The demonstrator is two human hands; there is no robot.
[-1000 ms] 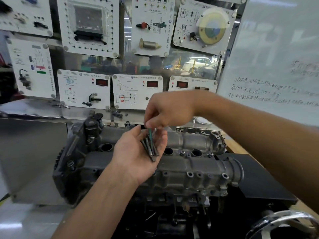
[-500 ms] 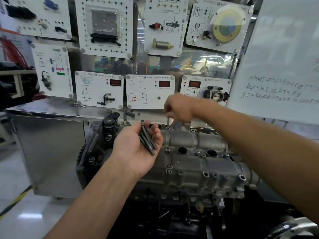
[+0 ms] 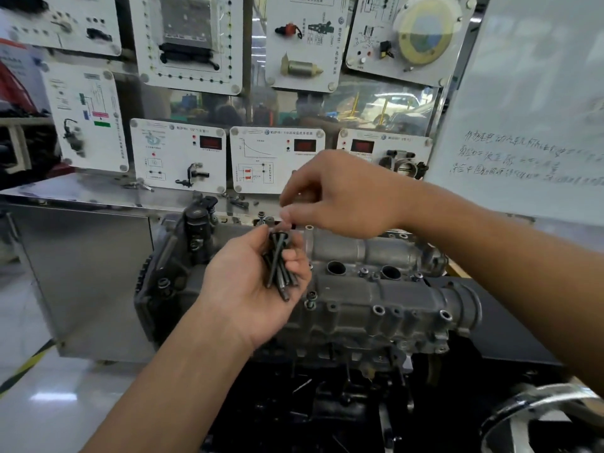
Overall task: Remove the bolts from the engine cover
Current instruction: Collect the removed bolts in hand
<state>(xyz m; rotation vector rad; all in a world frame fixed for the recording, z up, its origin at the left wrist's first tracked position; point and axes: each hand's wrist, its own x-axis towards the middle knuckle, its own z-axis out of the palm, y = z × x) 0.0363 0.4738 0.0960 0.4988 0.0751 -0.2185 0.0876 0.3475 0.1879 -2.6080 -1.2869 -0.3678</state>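
Stripping a grey cast-metal engine cover [image 3: 376,299]
Left hand [image 3: 248,289] is cupping long dark steel bolts [image 3: 277,266]; right hand [image 3: 343,197], grip unclear, is hovering over their heads.

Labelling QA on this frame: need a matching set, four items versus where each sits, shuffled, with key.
1. bundle of long dark steel bolts
2. single dark flanged bolt
3. right hand
4. white handwritten board

A. far right, behind the right forearm
B. standing in the grey cast-metal engine cover
C. held in the left hand
D. just above the left hand

Pairs: 1-C, 2-B, 3-D, 4-A
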